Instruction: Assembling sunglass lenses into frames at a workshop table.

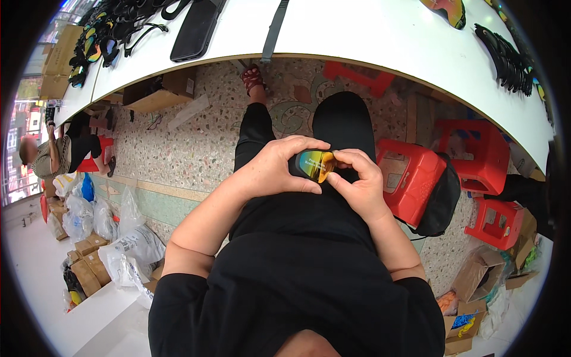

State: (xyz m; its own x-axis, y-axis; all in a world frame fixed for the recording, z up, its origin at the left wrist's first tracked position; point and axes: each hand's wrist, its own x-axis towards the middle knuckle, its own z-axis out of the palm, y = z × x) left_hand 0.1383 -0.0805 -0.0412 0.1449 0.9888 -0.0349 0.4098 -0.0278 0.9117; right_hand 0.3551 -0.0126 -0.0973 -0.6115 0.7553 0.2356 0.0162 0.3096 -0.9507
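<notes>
Above my lap I hold a pair of sunglasses (314, 165) with a shiny mirrored lens that runs from green to orange, with pale print on it. My left hand (275, 165) curls around its dark left side, thumb below and fingers above. At the other end, my right hand (361, 183) pinches the orange edge between thumb and fingers. How the dark part joins the lens is partly hidden by my fingers.
Ahead, the white table (357, 35) bears a black phone (196, 30), a grey strap (275, 30), piled black eyewear (113, 33) and a row of black pieces (505, 62). Red stools (410, 178) and a black bag (443, 199) stand right. Someone (59, 152) sits far left near plastic bags (134, 256).
</notes>
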